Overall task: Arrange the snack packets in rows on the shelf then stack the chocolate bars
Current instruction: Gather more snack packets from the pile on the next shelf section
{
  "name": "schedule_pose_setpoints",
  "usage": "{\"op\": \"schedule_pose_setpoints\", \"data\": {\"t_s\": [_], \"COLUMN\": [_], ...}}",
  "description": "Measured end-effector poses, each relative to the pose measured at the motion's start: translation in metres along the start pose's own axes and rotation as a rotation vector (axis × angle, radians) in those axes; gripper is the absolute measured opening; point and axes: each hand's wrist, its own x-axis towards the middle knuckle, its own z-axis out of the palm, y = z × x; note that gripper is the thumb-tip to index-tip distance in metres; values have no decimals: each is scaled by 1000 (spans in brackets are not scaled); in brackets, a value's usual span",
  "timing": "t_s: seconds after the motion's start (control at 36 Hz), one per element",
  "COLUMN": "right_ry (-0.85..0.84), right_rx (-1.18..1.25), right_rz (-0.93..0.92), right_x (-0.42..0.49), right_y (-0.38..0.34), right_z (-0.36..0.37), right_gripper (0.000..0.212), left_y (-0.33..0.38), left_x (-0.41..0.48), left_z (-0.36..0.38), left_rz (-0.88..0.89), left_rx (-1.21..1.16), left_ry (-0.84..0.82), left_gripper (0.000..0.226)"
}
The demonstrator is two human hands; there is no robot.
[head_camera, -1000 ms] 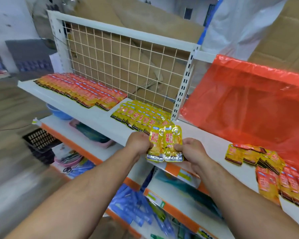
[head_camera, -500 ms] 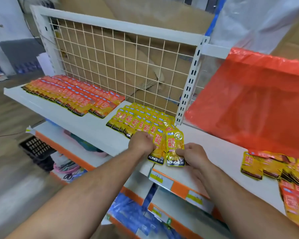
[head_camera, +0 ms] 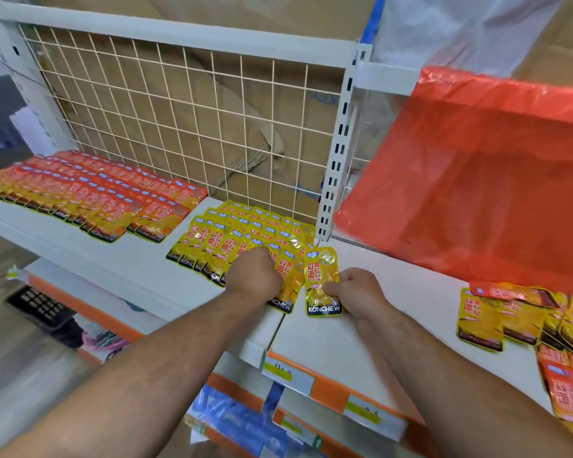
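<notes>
Both hands have come down from the shelf's front lip onto its white board since a second ago, and the two yellow packets they were carrying upright are now lying nearly flat.

Nearest, yellow price tags are sitting on the orange front strip, and blue packs are showing blurred on a lower shelf. The right hand is pinching the right packet at its lower right edge, thumb on the face and the other fingers hidden. The left hand is curling knuckles-up over the left packet, fingertips hidden, so only part of that packet is showing.

Each packet is shining glossy yellow with red characters, a round clear window and a black KONCHEW band. They are lying side by side at the seam between two boards of the shelf.

Behind them, the yellow rows are lying shingled. Further left, the orange-red rows are blurring toward the far end. At right, a loose pile of packets is running off the edge, partly under a red plastic bag whose contents cannot be made out. Cardboard is standing behind the wire grid.
</notes>
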Motion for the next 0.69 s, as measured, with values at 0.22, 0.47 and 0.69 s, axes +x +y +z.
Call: {"op": "schedule_pose_setpoints", "data": {"t_s": [0.22, 0.47, 0.69], "right_ry": [4, 27, 111], "right_rx": [33, 122, 182], "right_rz": [21, 38, 56], "right_x": [3, 2, -7], "right_y": [-5, -19, -43], "right_z": [4, 22, 58], "right_gripper": [34, 23, 38], "left_y": [-3, -17, -61], "left_x": [4, 15, 39], "left_z": [2, -4, -20], "left_rz": [41, 226, 447], "left_rx": [112, 76, 270], "left_ry": [-28, 84, 194], "left_gripper": [18, 20, 48]}}
